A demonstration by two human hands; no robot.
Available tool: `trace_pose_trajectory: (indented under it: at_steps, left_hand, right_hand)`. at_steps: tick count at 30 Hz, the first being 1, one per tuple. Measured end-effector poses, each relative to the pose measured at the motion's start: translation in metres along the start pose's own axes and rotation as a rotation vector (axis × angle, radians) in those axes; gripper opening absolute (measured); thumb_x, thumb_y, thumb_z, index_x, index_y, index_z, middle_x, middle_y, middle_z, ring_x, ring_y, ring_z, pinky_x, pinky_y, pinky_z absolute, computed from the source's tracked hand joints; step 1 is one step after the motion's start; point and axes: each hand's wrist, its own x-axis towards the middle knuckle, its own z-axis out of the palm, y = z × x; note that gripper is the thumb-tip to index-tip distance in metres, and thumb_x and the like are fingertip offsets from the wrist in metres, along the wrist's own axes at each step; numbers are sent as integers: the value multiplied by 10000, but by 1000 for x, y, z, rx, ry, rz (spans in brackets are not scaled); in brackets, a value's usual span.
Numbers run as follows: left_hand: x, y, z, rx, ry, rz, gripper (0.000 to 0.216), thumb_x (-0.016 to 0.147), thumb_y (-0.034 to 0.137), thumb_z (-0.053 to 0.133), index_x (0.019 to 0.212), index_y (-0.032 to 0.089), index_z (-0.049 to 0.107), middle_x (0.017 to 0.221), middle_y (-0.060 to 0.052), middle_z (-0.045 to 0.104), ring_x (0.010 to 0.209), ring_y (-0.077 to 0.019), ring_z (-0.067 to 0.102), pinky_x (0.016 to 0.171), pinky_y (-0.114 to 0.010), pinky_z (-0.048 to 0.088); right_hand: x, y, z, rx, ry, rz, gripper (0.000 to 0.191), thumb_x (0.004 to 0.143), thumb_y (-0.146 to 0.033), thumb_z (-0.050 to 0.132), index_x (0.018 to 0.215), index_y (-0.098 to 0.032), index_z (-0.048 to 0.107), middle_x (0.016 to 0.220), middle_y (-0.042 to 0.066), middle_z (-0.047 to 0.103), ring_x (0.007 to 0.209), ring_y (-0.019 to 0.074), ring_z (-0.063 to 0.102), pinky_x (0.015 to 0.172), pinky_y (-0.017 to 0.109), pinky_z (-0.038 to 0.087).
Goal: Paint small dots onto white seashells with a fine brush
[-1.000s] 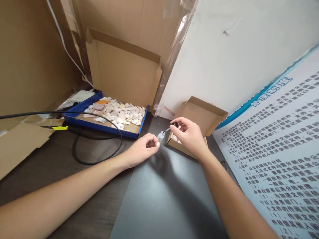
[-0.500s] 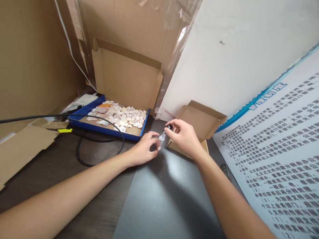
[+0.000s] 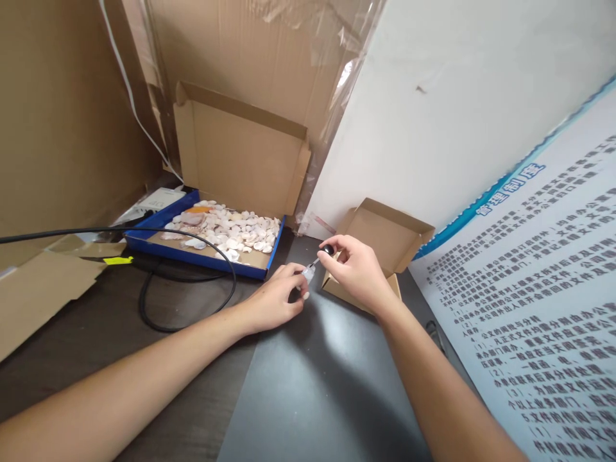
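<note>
My left hand [image 3: 279,296] rests on the dark mat [image 3: 317,391] with its fingers pinched round a small clear vial [image 3: 308,274]. My right hand [image 3: 353,269] is closed on a black cap [image 3: 328,249] with a thin stick that runs down toward the vial's mouth. Both hands meet just left of a small open cardboard box [image 3: 385,240]. What lies inside that box is hidden by my right hand.
A blue tray box [image 3: 192,251] full of pale shells [image 3: 231,228] sits behind my left hand, its cardboard lid upright. A black cable [image 3: 192,269] loops on the dark table. A white printed poster [image 3: 539,308] lies at right. Cardboard sheets [image 3: 43,282] stand at left and behind.
The hands have come closer together, and the black cap with its stick has moved down toward the vial. The view has shifted slightly.
</note>
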Motion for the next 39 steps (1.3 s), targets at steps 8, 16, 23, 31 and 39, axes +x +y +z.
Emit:
trace_pose_trajectory:
  at_steps: [8,16,23,31,39]
  left_hand:
    - [0,0,1,5,0,-12,133,776,94,543,845,205,567,1172,-89,540,1120,-252,500,1023,-418,410]
    - [0,0,0,17,-11,-28,135,781,103,533,855,207,576,1165,-82,525,1116,-252,503,1009,-411,415]
    - [2,-1,3,48,-20,-13,146,776,80,532,840,205,572,1184,-75,537,1136,-250,486,1008,-409,418]
    - [1,-3,7,116,-49,51,184,754,62,543,845,216,589,1191,-52,502,1188,-250,445,1007,-396,419]
    - [3,2,6,184,-85,68,198,738,45,561,839,208,608,1019,-38,502,1011,-217,485,868,-342,443]
  right_hand:
    - [-2,-2,-4,-29,-23,5,125,832,-318,623,855,-212,685,759,2,633,665,156,546,665,305,428]
    - [-3,-8,-6,-56,-34,14,145,831,-343,636,787,-205,630,725,0,622,668,159,533,647,299,404]
    - [-4,-5,-6,-64,-31,14,145,832,-340,632,778,-205,626,718,-9,618,650,149,522,632,288,398]
    - [-4,-5,-3,-62,-25,16,143,831,-339,624,784,-204,626,725,-6,624,648,149,524,630,285,398]
    - [-4,-8,-2,-46,-23,26,145,832,-338,629,783,-201,627,717,-8,624,648,149,532,629,283,403]
